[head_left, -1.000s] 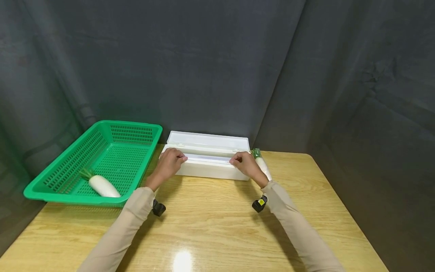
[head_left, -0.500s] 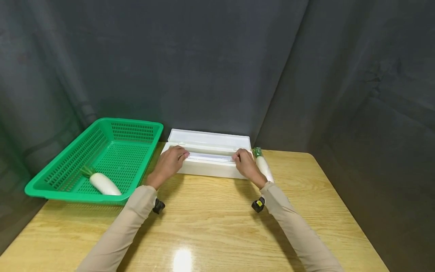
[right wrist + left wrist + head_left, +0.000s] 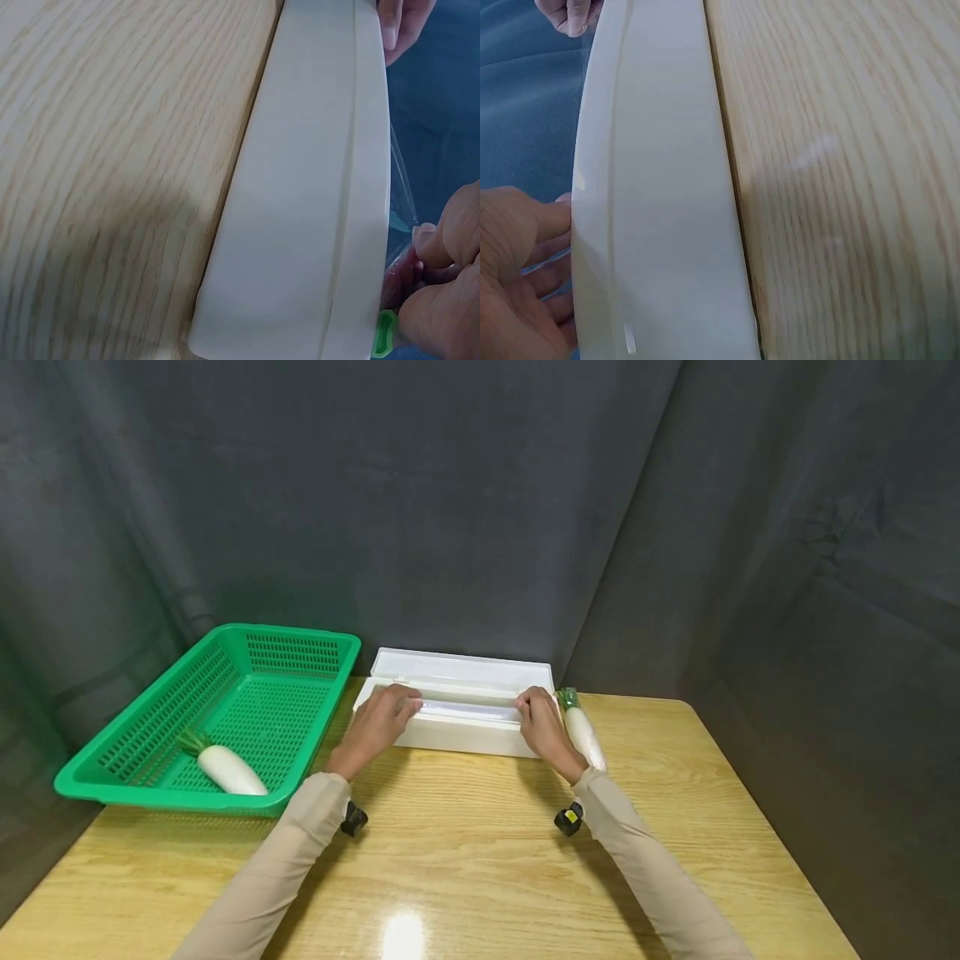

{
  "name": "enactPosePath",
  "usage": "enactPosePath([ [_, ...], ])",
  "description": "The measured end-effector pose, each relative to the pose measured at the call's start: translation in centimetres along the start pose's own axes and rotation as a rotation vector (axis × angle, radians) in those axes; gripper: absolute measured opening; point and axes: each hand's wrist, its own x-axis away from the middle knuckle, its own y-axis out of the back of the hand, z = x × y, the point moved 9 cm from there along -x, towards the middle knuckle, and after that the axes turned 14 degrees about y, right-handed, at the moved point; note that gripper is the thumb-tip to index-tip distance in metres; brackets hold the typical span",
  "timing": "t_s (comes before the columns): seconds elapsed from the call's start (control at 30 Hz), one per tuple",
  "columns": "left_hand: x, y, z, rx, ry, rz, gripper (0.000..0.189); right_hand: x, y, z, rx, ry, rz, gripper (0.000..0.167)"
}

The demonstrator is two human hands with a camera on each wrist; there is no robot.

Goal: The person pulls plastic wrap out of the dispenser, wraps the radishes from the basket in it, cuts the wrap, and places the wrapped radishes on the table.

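A long white cling film dispenser box (image 3: 465,737) lies on the table with its lid (image 3: 465,670) tipped back. My left hand (image 3: 384,718) is at the left part of its front edge, thumb and forefinger together at the film. Toward the right end, my right hand (image 3: 542,720) pinches clear cling film (image 3: 403,176), seen stretched and creased at the fingertips in the right wrist view. A small green plastic piece (image 3: 385,334) shows beside that hand at the box edge. The box wall hides part of the left fingertips in the left wrist view.
On the left stands a green slotted basket (image 3: 315,727) holding a white daikon radish (image 3: 231,770). Another daikon, seemingly wrapped (image 3: 583,737), lies just right of the box. A dark curtain (image 3: 465,510) hangs behind the wooden table (image 3: 465,860).
Both hands stay at the box's front edge. The left hand has shifted slightly right, and the right hand has also moved a little right. The box, basket and radishes keep their places.
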Motion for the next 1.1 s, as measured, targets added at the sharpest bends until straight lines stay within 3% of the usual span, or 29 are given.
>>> enactPosePath([
  [0.13, -0.4, 0.1, -0.4, 0.035, 0.004, -0.018, 0.027, 0.0, 0.3, 0.2, -0.005, 0.006, -0.022, 0.015],
  [0.27, -1.2, 0.1, -0.4, 0.049, 0.024, 0.003, 0.027, -0.1, 0.5, 0.4, -0.008, 0.012, -0.031, 0.016],
  [0.57, -2.4, -0.4, -0.5, 0.016, 0.117, 0.139, 0.023, 0.1, 1.0, 0.8, -0.012, 0.004, -0.034, 0.013],
  [0.8, -3.4, -0.4, -0.3, -0.056, 0.157, 0.071, 0.009, 0.2, 0.8, 1.1, -0.025, 0.021, -0.046, 0.012],
  [0.93, -3.3, -0.3, -0.1, -0.049, 0.105, 0.038, 0.01, 0.1, 0.7, 1.3, -0.006, 0.039, -0.047, 0.011],
  [1.1, -2.7, -0.3, -0.6, -0.029, -0.019, 0.025, 0.01, 0.0, 0.5, 1.2, 0.032, 0.069, -0.009, 0.01],
])
